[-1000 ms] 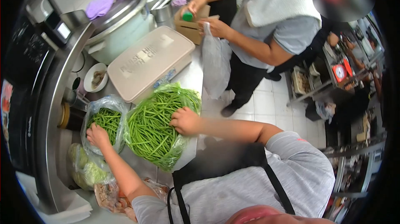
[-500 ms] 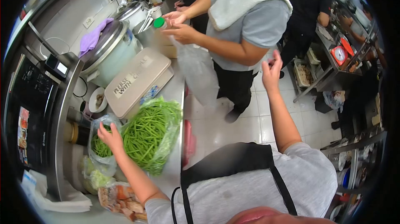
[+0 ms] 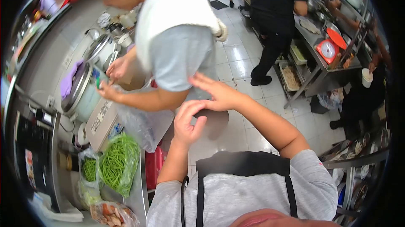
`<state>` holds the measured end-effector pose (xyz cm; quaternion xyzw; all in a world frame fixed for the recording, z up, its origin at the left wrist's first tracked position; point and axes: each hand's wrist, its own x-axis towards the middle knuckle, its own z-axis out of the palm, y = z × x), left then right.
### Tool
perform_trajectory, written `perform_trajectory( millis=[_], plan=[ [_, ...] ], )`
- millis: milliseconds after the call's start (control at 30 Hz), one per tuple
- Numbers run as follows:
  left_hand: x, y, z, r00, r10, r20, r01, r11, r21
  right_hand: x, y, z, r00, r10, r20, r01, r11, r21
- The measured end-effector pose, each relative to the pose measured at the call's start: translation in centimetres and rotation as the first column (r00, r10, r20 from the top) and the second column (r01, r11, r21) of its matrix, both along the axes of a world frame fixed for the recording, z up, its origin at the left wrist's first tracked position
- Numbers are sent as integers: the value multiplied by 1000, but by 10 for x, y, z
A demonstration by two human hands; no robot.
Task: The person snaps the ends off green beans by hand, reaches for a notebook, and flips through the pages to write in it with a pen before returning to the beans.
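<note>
In front of my chest, my left hand (image 3: 188, 122) and my right hand (image 3: 219, 94) come together, fingertips overlapping or nearly touching. Both have stretched fingers and hold nothing visible. To the left on the steel counter (image 3: 138, 185) lies a big clear bag of green beans (image 3: 119, 163), with a smaller bag of green beans (image 3: 89, 168) beside it. A co-worker with a white towel (image 3: 179, 9) over the shoulder stands just beyond my hands. That person's hands hold a clear plastic bag (image 3: 145, 119) and something with a green part (image 3: 98, 81).
A lidded box (image 3: 100, 121) and large pots (image 3: 86, 85) line the counter's back. A bag of orange-brown pieces (image 3: 114, 214) lies near me. Below the counter edge sits a red container (image 3: 155, 166). At right, another worker stands by a table with a red scale (image 3: 328, 50).
My left hand has left the smaller bean bag and moved right to meet my right hand, which has come inward. The co-worker has moved left and closer, bending over the counter. The view has shifted.
</note>
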<state>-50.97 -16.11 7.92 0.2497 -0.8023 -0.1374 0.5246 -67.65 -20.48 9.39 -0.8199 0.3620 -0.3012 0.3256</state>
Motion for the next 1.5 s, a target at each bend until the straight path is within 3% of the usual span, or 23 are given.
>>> perform_trajectory(
  millis=[100, 200, 267, 400, 467, 533, 600, 667, 733, 833, 933, 1000, 1033, 1067, 1100, 1133, 1167, 1267, 1300, 1333, 1400, 1433, 1500],
  plan=[
    [-29, -27, 3, 993, -120, 7, 119, 989, 92, -29, -34, -17, 959, 268, -92, -238, 938, 254],
    [-50, -67, -6, 984, -173, -32, 176, 976, 128, -63, -63, -66, 1000, 8, 15, -9, 996, 91],
    [-59, -92, -13, 983, -180, -27, 181, 968, 172, -99, -90, -110, 987, -145, 63, 127, 966, 226],
    [-73, -141, -30, 983, -186, -3, 174, 911, 375, -189, -102, -220, 918, -312, -245, 382, 862, 334],
    [-80, -166, -46, 982, -183, -54, 184, 842, 507, -236, -99, -283, 895, -254, -367, 424, 737, 526],
    [-91, -191, -54, 980, -191, -51, 185, 800, 571, -265, -81, -322, 832, -484, -272, 520, 507, 687],
    [-107, -215, -57, 986, -169, -11, 141, 782, 607, -286, -69, -337, 761, -556, -334, 573, 335, 748],
    [-121, -240, -57, 988, -156, 19, 106, 747, 656, -318, -62, -396, 782, -134, -609, 534, 649, 543],
    [-130, -267, -67, 991, -130, 14, 87, 737, 670, -344, -61, -431, 743, 73, -665, 423, 719, 551],
    [-142, -307, -77, 999, -3, 34, -22, 694, 720, -382, -92, -466, 748, 158, -644, 378, 696, 611],
    [-147, -347, -90, 987, 155, 33, -127, 650, 749, -426, -165, -494, 698, 215, -684, 267, 807, 526],
    [-162, -373, -86, 956, 292, 31, -221, 646, 731, -450, -237, -499, 597, 221, -771, 117, 927, 357],
    [-170, -389, -81, 953, 288, 96, -280, 714, 642, -452, -276, -461, 523, 159, -837, 105, 963, 249],
    [-176, -403, -74, 944, 289, 160, -329, 773, 542, -462, -321, -455, 464, 234, -854, -41, 969, 244],
    [-181, -415, -69, 933, 325, 154, -350, 714, 607, -462, -364, -431, 430, 285, -857, -66, 956, 284],
    [-185, -424, -64, 919, 363, 152, -366, 649, 666, -456, -403, -416, 446, 208, -870, 17, 970, 241],
    [-187, -433, -62, 904, 400, 152, -378, 579, 722, -450, -442, -410, 569, 159, -807, 91, 963, 254],
    [-188, -466, -80, 840, 542, 3, -394, 606, 691, -409, -537, -391, 834, -44, -549, 307, 865, 396],
    [-183, -479, -89, 829, 558, 32, -466, 658, 591, -387, -563, -388, 881, -99, -463, 317, 850, 421],
    [-183, -490, -92, 795, 605, 42, -506, 623, 597, -360, -581, -366, 935, -131, -330, 296, 800, 522],
    [-181, -513, -97, 719, 692, 68, -582, 545, 603, -313, -613, -331, 974, -146, -174, 225, 733, 642],
    [-178, -524, -92, 716, 693, 83, -513, 441, 737, -297, -629, -327, 981, -121, -152, 192, 718, 669],
    [-168, -561, -99, 700, 713, 53, -515, 452, 728, -281, -659, -320, 979, -10, -204, 139, 765, 629]
  ],
)
